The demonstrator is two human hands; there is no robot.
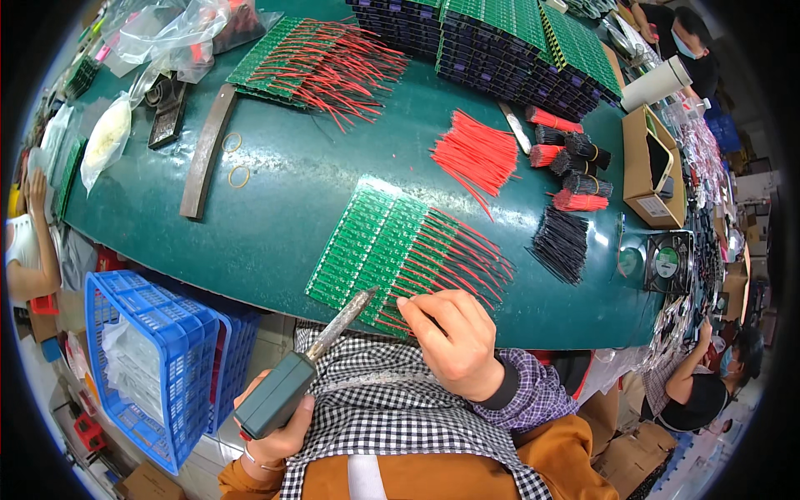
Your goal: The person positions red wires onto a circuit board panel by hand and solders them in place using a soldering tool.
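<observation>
My left hand (287,435) is wrapped round the dark green handle of a soldering iron (277,398). The iron's tip points up and right, at the near part of a green circuit board panel (358,237) on the table; whether it touches is too small to tell. Red wires (471,262) stick out to the right from the panel in a row. At the panel's near right corner my right hand (457,340) is closed, thumb and forefinger pinched on a red wire whose end is mostly hidden by the fingers.
Loose red wires (477,154) and black wires (560,246) lie right of the panel, beside tied bundles (583,162). A solder spool (667,262) sits far right. Behind are wired boards (275,62) and tall board stacks (500,50). A metal bar (207,154) lies left; blue crates (158,358) stand below.
</observation>
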